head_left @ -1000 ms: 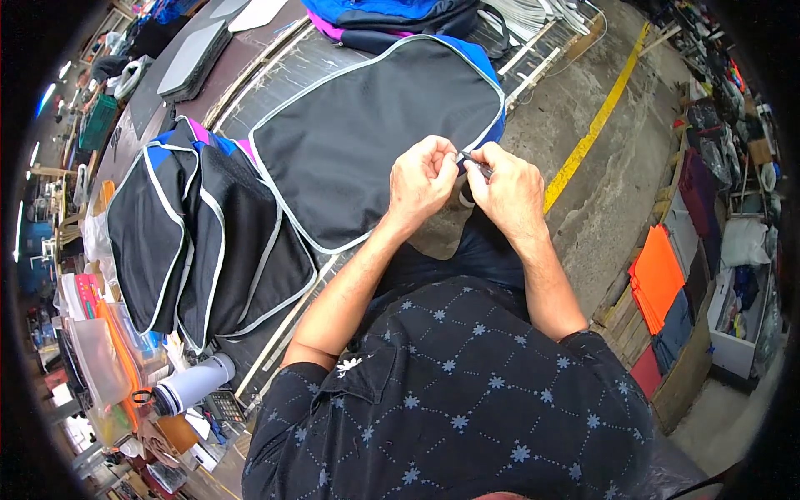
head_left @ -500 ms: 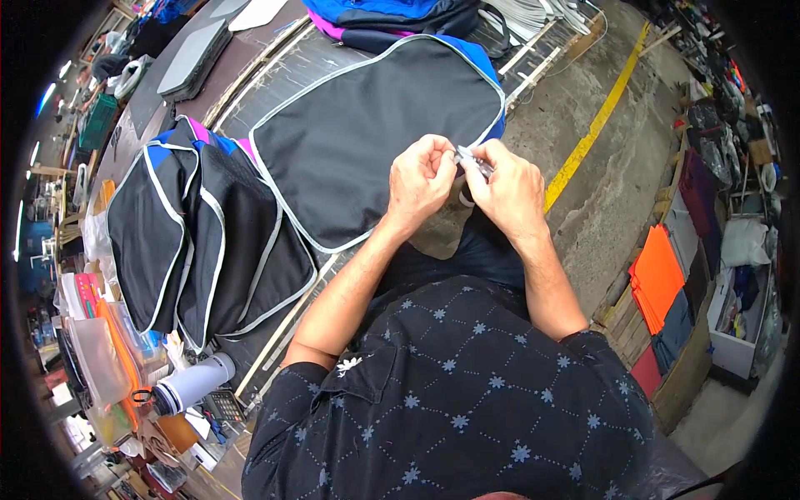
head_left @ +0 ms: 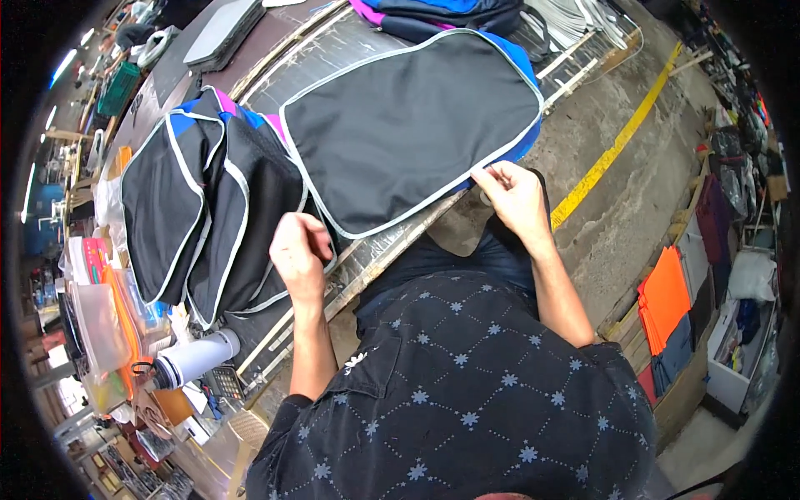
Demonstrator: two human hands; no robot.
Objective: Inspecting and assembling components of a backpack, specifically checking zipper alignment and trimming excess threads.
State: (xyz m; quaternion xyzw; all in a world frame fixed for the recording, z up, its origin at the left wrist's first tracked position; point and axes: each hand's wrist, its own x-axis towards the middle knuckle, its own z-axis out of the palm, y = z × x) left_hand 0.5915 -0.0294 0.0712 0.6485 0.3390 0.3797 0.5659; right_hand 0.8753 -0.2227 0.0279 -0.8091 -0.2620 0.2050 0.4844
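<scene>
- A large flat black fabric bag panel with pale grey piping (head_left: pixel 408 125) lies on the dark striped tabletop (head_left: pixel 333 42), its blue underside showing along the right edge.
- The right hand (head_left: pixel 512 196) is at the panel's lower right corner; its fingers (head_left: pixel 487 177) pinch something small and thin against the piped edge, too small to tell what it is.
- The left hand (head_left: pixel 298 254) sits at the panel's lower left edge with fingers curled inward in a loose fist; whether they hold anything cannot be told.
- To the left, touching the big panel, lies a stack of smaller black panels with white piping (head_left: pixel 200 217), overlapping each other, with blue and pink layers peeking out at the top.
- A white cylindrical bottle with a dark cap (head_left: pixel 193 360) lies on its side near the tabletop's front left, beside clear plastic bags.
- Risk, as a judgement: the panel's corner hangs at the tabletop's front edge, so a tug from the right hand could drag it off toward the lap.
- The pinch is fine and at the very edge; a slip could lose the small item to the concrete floor (head_left: pixel 600 108).
- The left hand moving outward could nudge the overlapped stack out of order.
</scene>
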